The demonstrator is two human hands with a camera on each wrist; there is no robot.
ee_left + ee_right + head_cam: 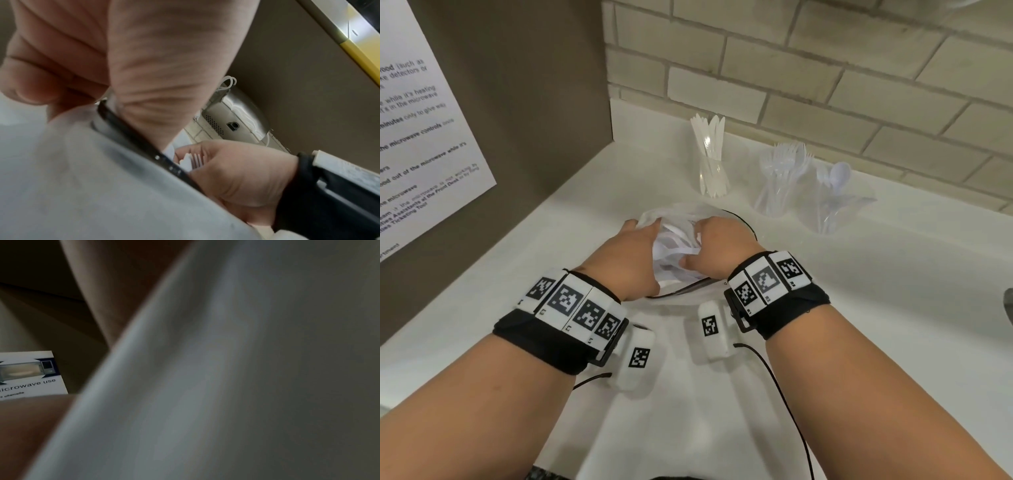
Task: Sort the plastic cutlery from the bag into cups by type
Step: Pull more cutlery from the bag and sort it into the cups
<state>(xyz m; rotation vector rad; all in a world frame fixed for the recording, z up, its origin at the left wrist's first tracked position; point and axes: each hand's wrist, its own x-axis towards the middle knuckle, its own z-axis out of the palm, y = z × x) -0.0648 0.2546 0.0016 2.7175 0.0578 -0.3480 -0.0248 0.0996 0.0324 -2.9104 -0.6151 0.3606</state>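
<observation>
A clear plastic zip bag (679,209) of white cutlery (671,240) lies on the white counter (876,308) in front of me. My left hand (650,230) grips the bag's left rim, fingers curled over the black zip strip (131,136). My right hand (693,241) is inside the bag's mouth, its fingers curled round a bunch of white pieces; fork tines (197,160) show among them. Behind stand three clear cups: knives (710,171), forks (780,186), spoons (832,202). The right wrist view shows mostly blurred bag plastic (226,369).
A brown side panel with a printed microwave notice (421,137) walls off the left. A tiled wall (825,68) runs behind the cups. A metal wall dispenser (232,116) shows past the hands. A grey object (1009,308) sits at the counter's right edge.
</observation>
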